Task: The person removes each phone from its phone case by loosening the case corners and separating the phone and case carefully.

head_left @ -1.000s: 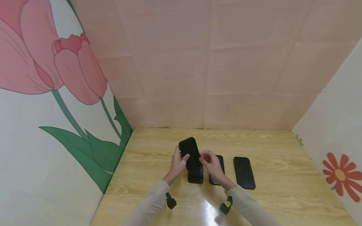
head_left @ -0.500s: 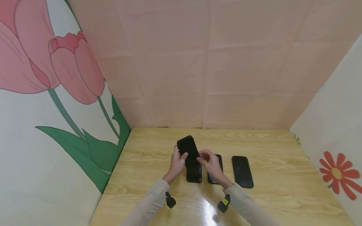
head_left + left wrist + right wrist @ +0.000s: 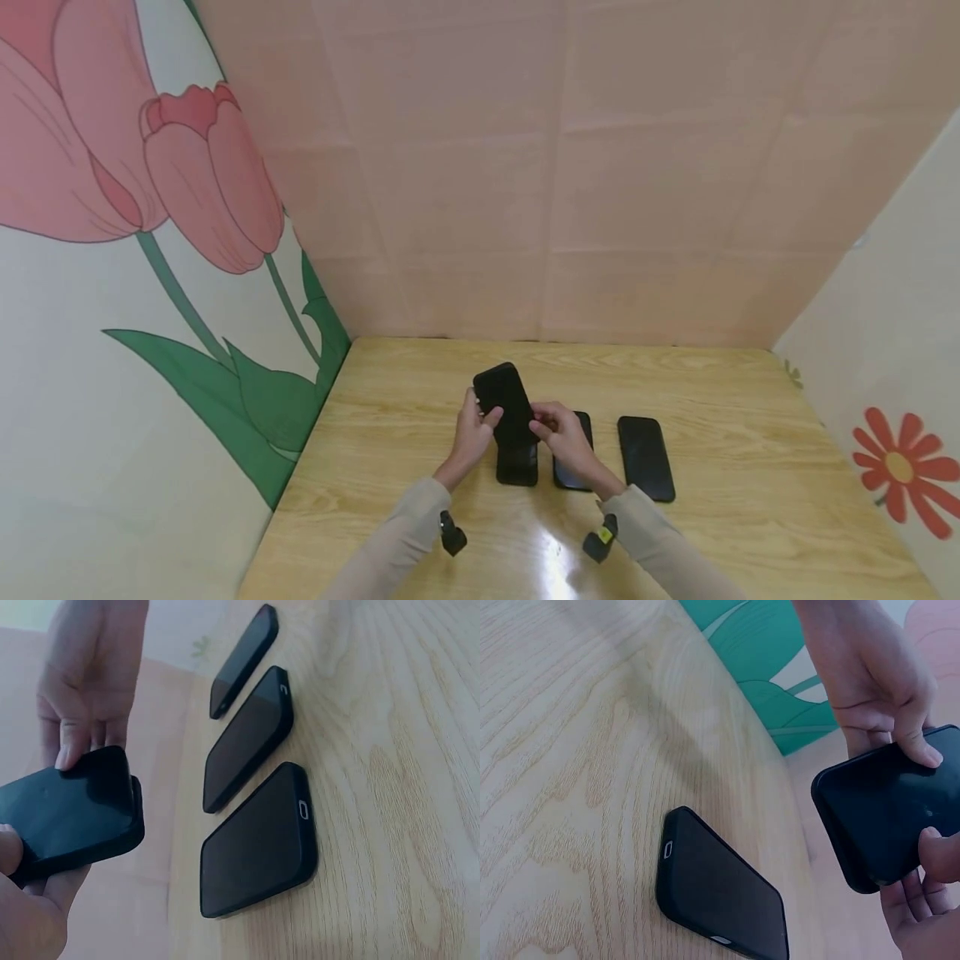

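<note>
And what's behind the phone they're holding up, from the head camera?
Another phone lies on the table; only its near end shows. The held phone covers its far part, though the left wrist view shows its upper face whole.

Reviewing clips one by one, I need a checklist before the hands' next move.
1. Left hand grips held phone: ok.
2. Right hand pinches its edge: ok.
3. Its layers flush at the near end: not ok, a step shows.
4. Left phone, middle phone and right phone flat on table: ok.
5. It is clear of those three: ok.
6. Layers joined at the hidden edges: cannot tell.
</note>
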{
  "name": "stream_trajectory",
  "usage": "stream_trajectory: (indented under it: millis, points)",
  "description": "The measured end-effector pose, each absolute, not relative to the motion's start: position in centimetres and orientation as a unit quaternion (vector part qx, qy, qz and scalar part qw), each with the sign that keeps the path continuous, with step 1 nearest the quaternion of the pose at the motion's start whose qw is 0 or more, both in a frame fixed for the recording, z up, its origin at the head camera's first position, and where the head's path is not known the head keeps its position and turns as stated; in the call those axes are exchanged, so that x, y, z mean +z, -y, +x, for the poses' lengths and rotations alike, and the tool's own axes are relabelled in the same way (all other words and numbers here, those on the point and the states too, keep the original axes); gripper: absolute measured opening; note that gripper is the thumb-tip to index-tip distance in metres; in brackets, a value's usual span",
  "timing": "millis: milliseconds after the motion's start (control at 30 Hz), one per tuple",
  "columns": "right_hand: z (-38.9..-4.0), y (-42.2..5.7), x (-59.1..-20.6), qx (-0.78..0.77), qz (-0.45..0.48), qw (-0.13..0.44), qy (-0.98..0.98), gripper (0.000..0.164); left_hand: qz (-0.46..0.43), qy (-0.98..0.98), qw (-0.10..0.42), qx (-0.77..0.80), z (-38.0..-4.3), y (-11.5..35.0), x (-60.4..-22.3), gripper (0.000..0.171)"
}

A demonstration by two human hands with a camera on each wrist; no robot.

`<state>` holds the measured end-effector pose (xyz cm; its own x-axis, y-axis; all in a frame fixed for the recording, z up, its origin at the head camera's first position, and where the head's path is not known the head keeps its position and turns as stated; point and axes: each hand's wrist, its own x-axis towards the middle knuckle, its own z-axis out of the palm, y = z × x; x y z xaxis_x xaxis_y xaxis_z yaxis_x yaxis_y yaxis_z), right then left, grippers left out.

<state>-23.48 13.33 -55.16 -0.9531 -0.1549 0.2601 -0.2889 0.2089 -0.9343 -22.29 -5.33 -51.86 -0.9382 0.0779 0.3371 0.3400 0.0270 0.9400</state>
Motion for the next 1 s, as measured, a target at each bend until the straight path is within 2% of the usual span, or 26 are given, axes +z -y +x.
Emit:
stream_trajectory:
  millis: [300, 467, 767, 933, 1000]
  points:
    - [-23.4, -13.2, -54.2, 0.623, 0.130, 0.037, 0.770, 0.023, -0.159, 0.726, 0.073, -0.665, -22.2, 5.5, -51.3, 0.033]
    - [-22.7, -13.1, -52.9, 0.622, 0.143, 0.047, 0.768, 0.023, -0.162, 0.724, 0.068, -0.667, -22.3, 5.4, -51.3, 0.036]
    - [-24.0, -13.4, -55.4, 0.621, 0.163, 0.027, 0.766, 0.023, -0.146, 0.712, 0.078, -0.682, -22.6, 5.7, -51.5, 0.036]
    - [-23.9, -13.7, -55.4, 0.614, 0.163, 0.009, 0.772, 0.024, -0.140, 0.714, 0.061, -0.684, -22.5, 5.8, -51.5, 0.034]
    - [-23.5, -13.6, -54.4, 0.612, 0.160, -0.002, 0.775, 0.025, -0.138, 0.714, 0.059, -0.684, -22.5, 5.8, -51.4, 0.034]
